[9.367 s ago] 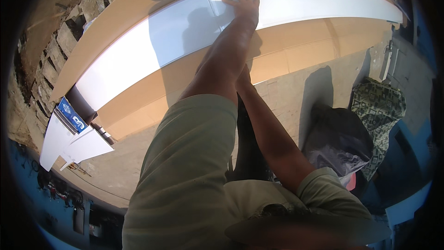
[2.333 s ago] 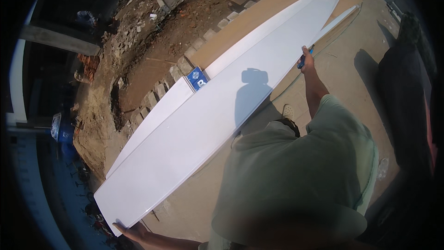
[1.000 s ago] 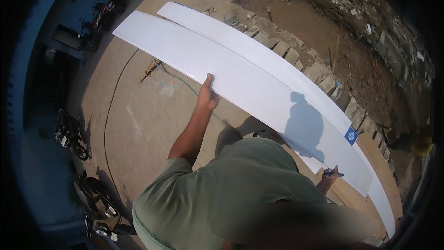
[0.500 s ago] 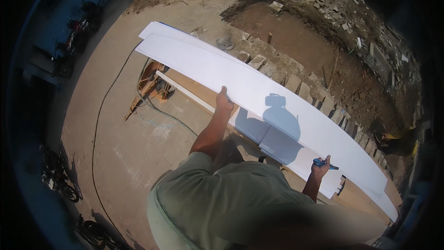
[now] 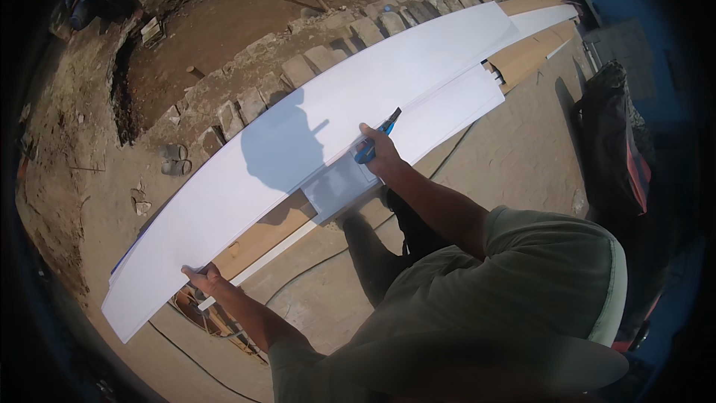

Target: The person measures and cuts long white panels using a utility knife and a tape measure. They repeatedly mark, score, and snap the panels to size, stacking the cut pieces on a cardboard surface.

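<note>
A long white panel (image 5: 343, 108) lies across the brown board (image 5: 261, 242), running from lower left to upper right. My left hand (image 5: 205, 279) is closed on the panel's near edge close to its left end, thumb on top. In my right hand (image 5: 382, 153) is a blue utility knife (image 5: 365, 155), its dark tip pointing up and away over the white surface. That hand is at the panel's near edge, around the middle. A shorter white piece (image 5: 455, 113) lies along the near side, right of the knife.
Behind the panel runs a row of bricks (image 5: 298, 69) bordering a dug-out earth pit (image 5: 224, 37). An orange-brown tool or stand (image 5: 216, 321) is partly under the left end. A dark cable (image 5: 186, 369) crosses the paving. Dark bags (image 5: 615, 142) stand at right; a pair of shoes (image 5: 176, 160) lies beyond the panel.
The view has turned, so the panel now slopes the other way. Both hands are farther left along the panel: the left near its end, the right around its middle with the knife.
</note>
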`<state>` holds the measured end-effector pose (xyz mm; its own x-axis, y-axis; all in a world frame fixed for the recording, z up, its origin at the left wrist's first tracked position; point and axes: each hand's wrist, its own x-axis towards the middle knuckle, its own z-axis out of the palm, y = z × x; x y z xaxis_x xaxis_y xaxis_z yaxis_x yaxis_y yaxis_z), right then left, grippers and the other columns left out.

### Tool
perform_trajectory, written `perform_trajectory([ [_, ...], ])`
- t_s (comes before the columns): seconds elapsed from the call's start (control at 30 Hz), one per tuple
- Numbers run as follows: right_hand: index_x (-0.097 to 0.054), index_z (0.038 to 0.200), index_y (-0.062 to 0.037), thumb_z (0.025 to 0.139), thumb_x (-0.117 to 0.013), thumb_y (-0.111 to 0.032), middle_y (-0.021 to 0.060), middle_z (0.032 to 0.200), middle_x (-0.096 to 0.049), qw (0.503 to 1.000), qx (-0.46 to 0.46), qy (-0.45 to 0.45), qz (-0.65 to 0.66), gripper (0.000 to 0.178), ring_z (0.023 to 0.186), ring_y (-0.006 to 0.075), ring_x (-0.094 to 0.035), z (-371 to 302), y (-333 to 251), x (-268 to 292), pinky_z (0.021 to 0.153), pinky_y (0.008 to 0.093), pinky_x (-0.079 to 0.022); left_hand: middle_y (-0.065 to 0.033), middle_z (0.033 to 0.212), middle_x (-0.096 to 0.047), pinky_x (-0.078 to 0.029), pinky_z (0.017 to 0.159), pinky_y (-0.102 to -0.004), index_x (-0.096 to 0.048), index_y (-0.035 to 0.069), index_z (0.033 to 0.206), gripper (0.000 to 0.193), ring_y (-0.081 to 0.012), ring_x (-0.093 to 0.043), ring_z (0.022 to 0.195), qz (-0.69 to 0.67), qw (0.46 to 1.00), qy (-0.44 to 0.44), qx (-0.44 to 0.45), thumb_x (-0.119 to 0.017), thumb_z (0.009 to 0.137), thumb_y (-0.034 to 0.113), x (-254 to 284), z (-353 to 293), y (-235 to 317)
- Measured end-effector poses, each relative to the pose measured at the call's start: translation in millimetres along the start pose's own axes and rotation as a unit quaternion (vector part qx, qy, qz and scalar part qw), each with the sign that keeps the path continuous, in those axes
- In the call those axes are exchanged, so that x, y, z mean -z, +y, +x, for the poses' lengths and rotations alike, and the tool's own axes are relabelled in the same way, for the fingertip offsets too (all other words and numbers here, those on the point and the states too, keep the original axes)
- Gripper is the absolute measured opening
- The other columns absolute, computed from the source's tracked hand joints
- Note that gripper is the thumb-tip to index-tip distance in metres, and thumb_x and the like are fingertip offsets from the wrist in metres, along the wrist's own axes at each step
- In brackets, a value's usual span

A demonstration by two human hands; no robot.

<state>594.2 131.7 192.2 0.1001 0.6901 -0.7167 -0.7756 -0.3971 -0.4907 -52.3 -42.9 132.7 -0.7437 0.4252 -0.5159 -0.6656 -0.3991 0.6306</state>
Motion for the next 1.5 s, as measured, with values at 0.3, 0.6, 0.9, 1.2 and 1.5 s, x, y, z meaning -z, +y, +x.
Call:
perform_trajectory([
  [0.3,-0.071,0.129,-0.0115,0.108,-0.071,-0.034,0.0043,0.104,-0.078,0.902,-0.091,0.127,-0.402,0.03,0.079,0.016,-0.076,24.1,86.8,121.3,0.059,0.0314,-0.054,-0.0309,0.178,-0.019,-0.048,0.114,-0.0793,-0.047,-0.006,0.159,0.095,-0.0526,-0.032,0.159,0.452,0.856,0.181,0.171,-0.091,0.094,0.049,5.4,31.7,-161.0],
  [0.6,-0.076,0.123,-0.0075,0.105,-0.073,-0.04,0.0051,0.093,-0.081,0.776,-0.003,0.127,-0.618,0.038,0.076,0.016,-0.076,-45.8,-46.2,193.5,0.071,0.0353,-0.061,-0.0256,0.133,-0.073,-0.064,0.097,-0.0663,-0.071,-0.003,0.138,0.061,-0.047,-0.073,0.118,0.303,0.935,0.02,0.181,-0.082,0.099,0.043,-9.5,19.4,-251.2],
  [0.9,-0.079,0.113,-0.0041,0.1,-0.072,-0.046,0.0106,0.091,-0.082,0.712,0.052,0.234,-0.66,0.044,0.082,0.0246,-0.08,18.8,-220.0,296.1,0.08,0.0426,-0.062,-0.0305,0.138,-0.071,-0.06,0.105,-0.0542,-0.066,-0.009,0.141,0.064,-0.0439,-0.072,0.125,0.816,0.576,0.003,-0.037,-0.078,0.102,0.04,-78.0,-157.1,-370.1],
  [1.2,-0.079,0.114,-0.0055,0.102,-0.072,-0.041,0.0096,0.085,-0.079,0.791,-0.002,0.124,-0.599,0.038,0.075,0.0214,-0.077,166.3,-427.0,437.0,0.077,0.0409,-0.063,-0.0285,0.131,-0.074,-0.058,0.108,-0.0476,-0.071,-0.012,0.129,0.044,-0.0388,-0.073,0.12,0.66,0.645,-0.384,-0.04,-0.072,0.106,0.025,-252.1,-400.3,-757.6],
  [1.5,-0.073,0.133,-0.0091,0.11,-0.071,-0.039,0.0056,0.103,-0.079,0.974,0.052,0.145,-0.167,0.038,0.085,0.0137,-0.073,336.3,-687.0,542.3,0.07,0.0346,-0.057,-0.0356,0.153,-0.058,-0.044,0.126,-0.0543,-0.063,-0.01,0.147,0.071,-0.0501,-0.053,0.148,0.719,0.375,-0.559,-0.172,-0.086,0.098,0.035,-476.7,-580.5,-1144.6],
])
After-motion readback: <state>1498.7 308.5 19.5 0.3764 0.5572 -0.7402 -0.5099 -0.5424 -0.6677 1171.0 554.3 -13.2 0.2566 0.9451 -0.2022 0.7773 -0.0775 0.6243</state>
